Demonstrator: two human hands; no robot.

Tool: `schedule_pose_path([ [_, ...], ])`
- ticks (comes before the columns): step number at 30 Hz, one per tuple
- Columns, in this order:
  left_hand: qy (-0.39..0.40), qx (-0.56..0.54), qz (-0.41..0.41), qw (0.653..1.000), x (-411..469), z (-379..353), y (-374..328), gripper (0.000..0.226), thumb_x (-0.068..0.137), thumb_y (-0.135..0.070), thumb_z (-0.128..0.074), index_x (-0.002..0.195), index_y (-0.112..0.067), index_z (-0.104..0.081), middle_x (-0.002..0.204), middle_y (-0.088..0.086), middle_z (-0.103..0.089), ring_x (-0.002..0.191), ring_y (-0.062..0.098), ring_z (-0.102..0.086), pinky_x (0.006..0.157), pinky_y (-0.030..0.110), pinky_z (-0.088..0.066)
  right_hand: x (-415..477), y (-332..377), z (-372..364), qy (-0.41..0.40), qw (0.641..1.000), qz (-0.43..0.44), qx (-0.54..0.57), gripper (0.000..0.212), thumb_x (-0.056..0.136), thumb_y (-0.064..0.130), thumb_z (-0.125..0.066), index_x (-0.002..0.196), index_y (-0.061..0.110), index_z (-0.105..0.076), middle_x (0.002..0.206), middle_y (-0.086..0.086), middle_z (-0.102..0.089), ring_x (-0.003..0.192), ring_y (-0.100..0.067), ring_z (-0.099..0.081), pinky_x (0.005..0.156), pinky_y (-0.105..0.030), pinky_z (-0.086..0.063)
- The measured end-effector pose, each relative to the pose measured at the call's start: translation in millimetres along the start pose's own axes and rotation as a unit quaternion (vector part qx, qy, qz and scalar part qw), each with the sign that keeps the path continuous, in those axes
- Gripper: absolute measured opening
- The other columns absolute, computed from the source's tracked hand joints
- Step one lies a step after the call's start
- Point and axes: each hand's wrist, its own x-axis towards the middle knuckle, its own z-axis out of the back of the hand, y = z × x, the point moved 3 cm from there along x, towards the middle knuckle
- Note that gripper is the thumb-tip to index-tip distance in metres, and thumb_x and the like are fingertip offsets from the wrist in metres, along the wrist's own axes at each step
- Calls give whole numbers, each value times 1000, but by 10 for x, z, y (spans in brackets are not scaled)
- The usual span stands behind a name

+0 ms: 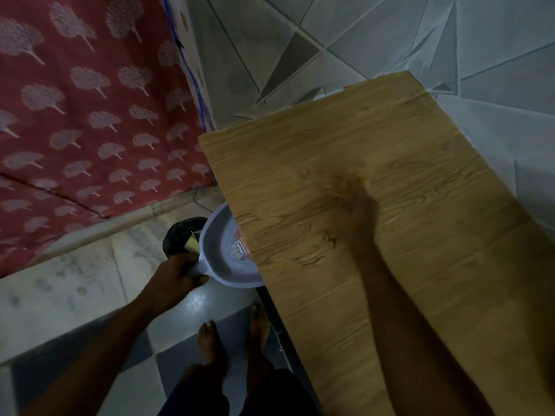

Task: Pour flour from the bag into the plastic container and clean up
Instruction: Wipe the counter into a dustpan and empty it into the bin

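Observation:
My left hand (pixel 177 279) grips the handle of a white plastic dustpan (pixel 223 250), held just below the left edge of the wooden table (pixel 405 175). A red label shows inside the pan near the table edge. My right hand (pixel 348 202) lies on the tabletop, blurred by motion, so how its fingers lie is unclear. No flour bag or plastic container is in view.
A black bag (pixel 180 235) with something yellow at its mouth sits on the floor behind the dustpan. A red patterned cloth (pixel 90 115) hangs at the left. My bare feet (pixel 234 340) stand on tiled floor beside the table. Grey tiled wall lies beyond.

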Motion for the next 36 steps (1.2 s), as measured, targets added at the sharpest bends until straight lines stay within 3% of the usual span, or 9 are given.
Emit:
schedule_pose_path([
  [4, 3, -14, -15, 1000, -132, -54, -102, 20, 86, -8, -70, 76, -24, -64, 68, -4, -65, 62, 3, -62, 60, 23, -45, -981, 694, -564, 219, 968, 80, 98, 5, 91, 14, -66, 95, 18, -65, 80, 6, -62, 70, -11, -57, 66, -27, -44],
  [6, 5, -30, -21, 999, -188, -84, -142, 16, 88, -9, -69, 77, -20, -65, 67, -5, -65, 60, -2, -62, 58, 17, -44, -1295, 661, -545, 272, 937, -15, 218, 28, 92, 3, -65, 80, 28, -60, 67, 15, -59, 61, 2, -53, 60, -17, -44],
  [9, 5, -29, -31, 999, -306, -119, -173, 15, 88, -8, -70, 78, -19, -65, 68, -2, -66, 58, 3, -61, 58, 21, -45, -1221, 160, -170, 140, 930, -173, 292, 11, 89, 5, -71, 98, 12, -69, 87, 10, -71, 73, -1, -65, 78, -31, -60],
  [14, 10, -37, -30, 999, -450, -274, -85, 17, 86, -8, -72, 75, -19, -65, 66, 2, -68, 59, 15, -63, 62, 31, -50, -742, -451, 1030, -117, 982, -23, 145, 19, 88, 5, -73, 106, 9, -69, 100, 13, -75, 94, -5, -69, 83, -32, -57],
  [19, 16, -81, -45, 996, -585, -519, -29, 22, 87, -5, -70, 76, -24, -66, 66, -1, -68, 60, 14, -62, 60, 29, -48, -964, -537, 492, -29, 998, -48, 15, 54, 85, 31, -61, 132, 5, -62, 111, -16, -73, 96, -22, -69, 87, -34, -52],
  [25, 23, -110, -56, 992, -806, -684, -77, 8, 78, -23, -70, 74, -27, -65, 64, -7, -69, 57, 10, -61, 60, 33, -50, -1912, 233, -165, 188, 967, 47, 165, 4, 84, 1, -63, 87, 3, -62, 72, -10, -61, 66, -1, -49, 61, -24, -43],
  [29, 37, -120, -61, 990, -937, -740, -150, 13, 75, -26, -67, 73, -39, -68, 65, -7, -69, 55, 5, -60, 58, 32, -49, -1844, 6, 335, 7, 936, -104, 337, 25, 86, -8, -65, 92, 15, -69, 87, 3, -71, 80, -8, -66, 75, -26, -54],
  [33, 43, -136, -53, 988, -954, -823, -137, 17, 71, -25, -65, 76, -41, -69, 65, -10, -68, 57, 4, -59, 59, 32, -49, -1559, -459, 1089, -144, 974, 7, 174, 21, 89, 10, -65, 107, -1, -67, 99, -8, -71, 88, -12, -66, 81, -32, -54],
  [36, 49, -105, -58, 992, -936, -904, -79, 16, 72, -22, -69, 83, -34, -70, 69, -13, -69, 59, 1, -60, 61, 34, -52, -1440, -851, 1011, -145, 988, -57, 1, 50, 87, 31, -58, 127, 0, -62, 112, -17, -71, 102, -30, -67, 86, -34, -49],
])
